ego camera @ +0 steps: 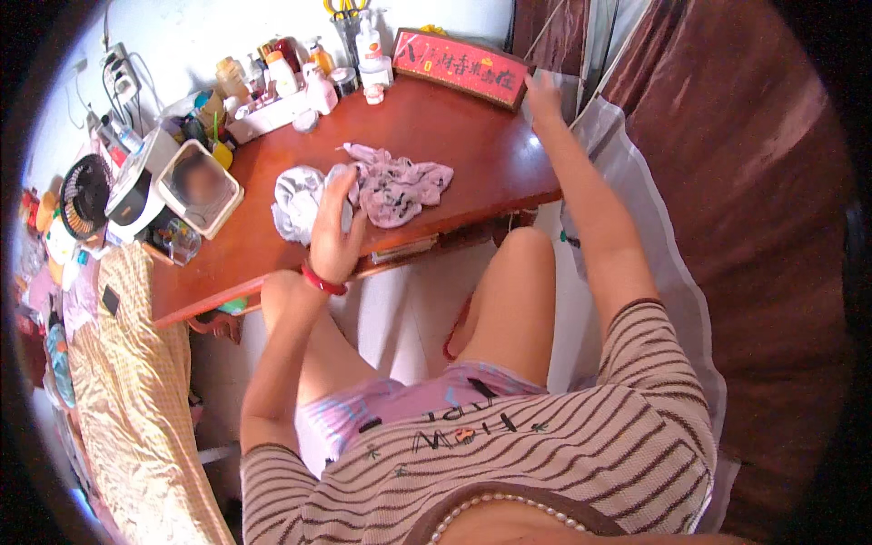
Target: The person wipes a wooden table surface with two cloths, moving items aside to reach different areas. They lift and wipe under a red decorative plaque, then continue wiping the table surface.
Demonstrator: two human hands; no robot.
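Note:
A reddish wooden desk (477,157) stands before me. On it lie a crumpled white cloth (297,197) and, to its right, a crumpled pink cloth with dark marks (402,184). My left hand (335,231), with a red bangle at the wrist, is raised at the desk's front edge, over or against the right side of the white cloth; its fingers are apart. At the far right corner my right hand (543,99) is beside the end of a long red box (460,67) that bears writing. The right fingers are blurred, and whether they touch the box is unclear.
A white tray of bottles (272,116), a pump bottle (368,41) and jars line the wall. A framed mirror (199,189) and a small black fan (87,194) stand at left. Dark brown curtains (736,204) hang at right. Checked yellow fabric (129,381) lies at lower left.

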